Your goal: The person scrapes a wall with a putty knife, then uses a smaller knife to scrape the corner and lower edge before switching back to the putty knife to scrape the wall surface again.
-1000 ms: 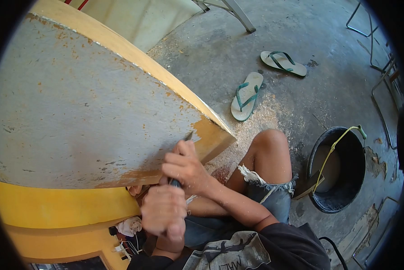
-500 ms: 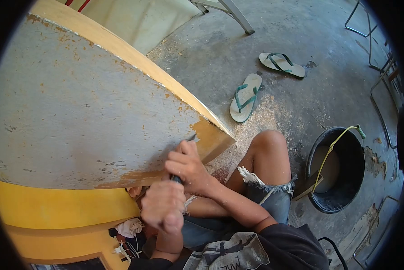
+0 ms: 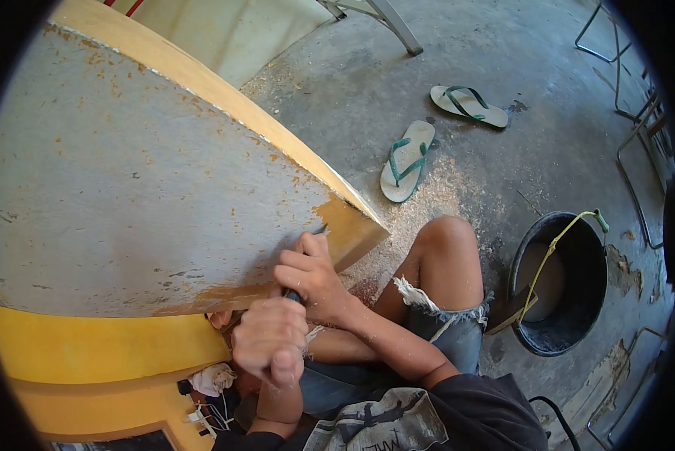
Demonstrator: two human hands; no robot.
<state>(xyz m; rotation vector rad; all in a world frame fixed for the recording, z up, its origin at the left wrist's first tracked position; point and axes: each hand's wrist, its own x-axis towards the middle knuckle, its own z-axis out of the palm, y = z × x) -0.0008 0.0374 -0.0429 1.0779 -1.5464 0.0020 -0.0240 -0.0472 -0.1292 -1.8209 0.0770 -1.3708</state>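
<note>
My right hand (image 3: 309, 274) is closed around the front part of a scraper (image 3: 292, 295), whose dark handle shows between my two hands. Its small metal tip pokes out above the fingers, right at the line between grey coating and bare brown wood. Behind it, my left hand (image 3: 270, 342) is wrapped round the rear of the handle, slightly blurred. Both hands are close over the corner of a large wooden panel (image 3: 142, 180). Worn grey paint covers most of that panel, with scratches and orange-brown specks, and bare wood shows along its near edge and right corner.
Wood dust (image 3: 435, 188) lies on the concrete floor around a pair of flip-flops (image 3: 407, 161). At right stands a black bucket (image 3: 589, 301) with a yellow cord. A metal stand leg (image 3: 395, 26) is at the top; a crumpled cloth (image 3: 213, 379) and cables lie lower left.
The view has shifted very slightly. Both hands keep their grip on the scraper, with its tip at nearly the same spot near the panel's corner.
</note>
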